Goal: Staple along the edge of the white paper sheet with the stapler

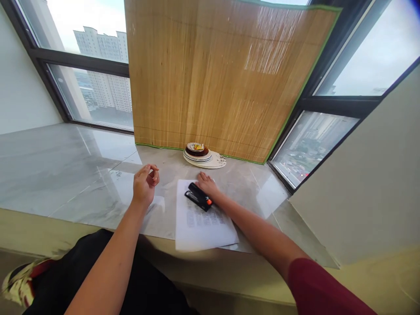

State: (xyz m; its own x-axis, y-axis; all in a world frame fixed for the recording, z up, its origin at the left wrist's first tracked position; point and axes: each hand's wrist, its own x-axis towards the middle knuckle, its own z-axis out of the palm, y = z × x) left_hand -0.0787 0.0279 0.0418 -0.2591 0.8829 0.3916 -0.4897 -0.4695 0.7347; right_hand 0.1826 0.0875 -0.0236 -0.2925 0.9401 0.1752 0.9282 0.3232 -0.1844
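Sill: A broad, glossy sill (75,179) of grey marbled tile, crossed by thin seams, runs beneath the windows of a high-rise room; its front face is a pale cream.
Room: Plain pale walls close in the left and right sides, while dark-framed panes, two at left (95,94) and two at right (315,148), look out on a cloudy sky and pale towers (106,70).
Blind: One blind (203,78) of thin tan slats, edged in green, covers the middle, its lower edge close to the sill.
Hands: Two, both bare. The left hand (145,181) hangs over the sill with fingers half curled, nothing visible in its grasp. The right hand (206,183) lies palm down, fingers extended, on the far edge of the papers; contact with the stapler cannot be told.
Stapler: One, black and slim, with an orange spot near one end. The stapler (198,197) rests on the papers just beside the right hand, its two arms parted in a narrow V.
Papers: At least two sheets; the white papers (205,234) bear blurred print, and a lower corner juts out at right.
Plates: One stack of round plates (198,159), several deep, the exact number unclear, stands near the blind; a dark brown round piece sits among the white ones, and an oval one with a branch pattern extends right.
Clothing: One maroon sleeve (321,284), black trousers (157,280), one shoe (24,280).
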